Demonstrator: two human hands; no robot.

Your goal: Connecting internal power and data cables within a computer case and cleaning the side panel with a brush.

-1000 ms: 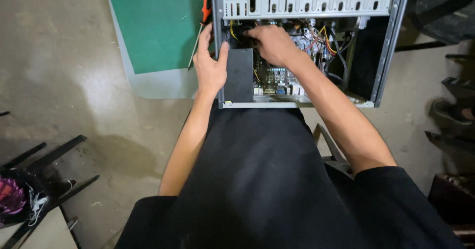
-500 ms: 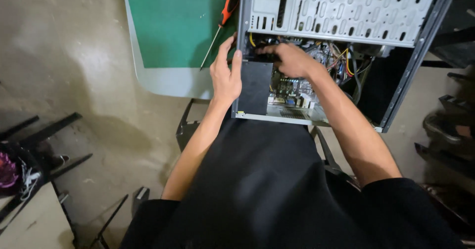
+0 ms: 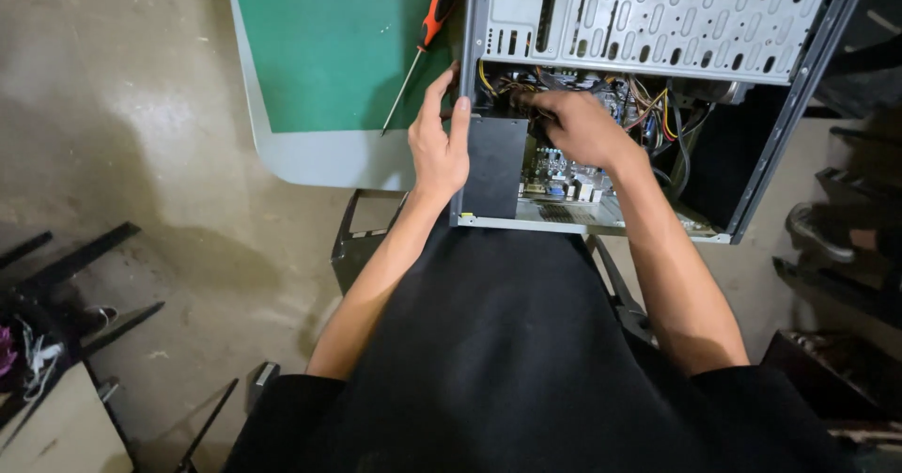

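Left hand (image 3: 439, 149) open, flat against open computer case (image 3: 658, 22) edge; right hand (image 3: 573, 125) curled inside among cables (image 3: 658, 107), grasp unclear; screwdriver (image 3: 423, 36) nearby.

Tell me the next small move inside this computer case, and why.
Probably keep the left hand bracing the case edge while the right hand eases its fingers among the cables; what they grip is hidden, so go gently.

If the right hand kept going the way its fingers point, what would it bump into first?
The right hand points into the open computer case, toward the upper left. It would probably meet the tangle of coloured cables first, though depth is hard to judge and its fingertips may already touch them.
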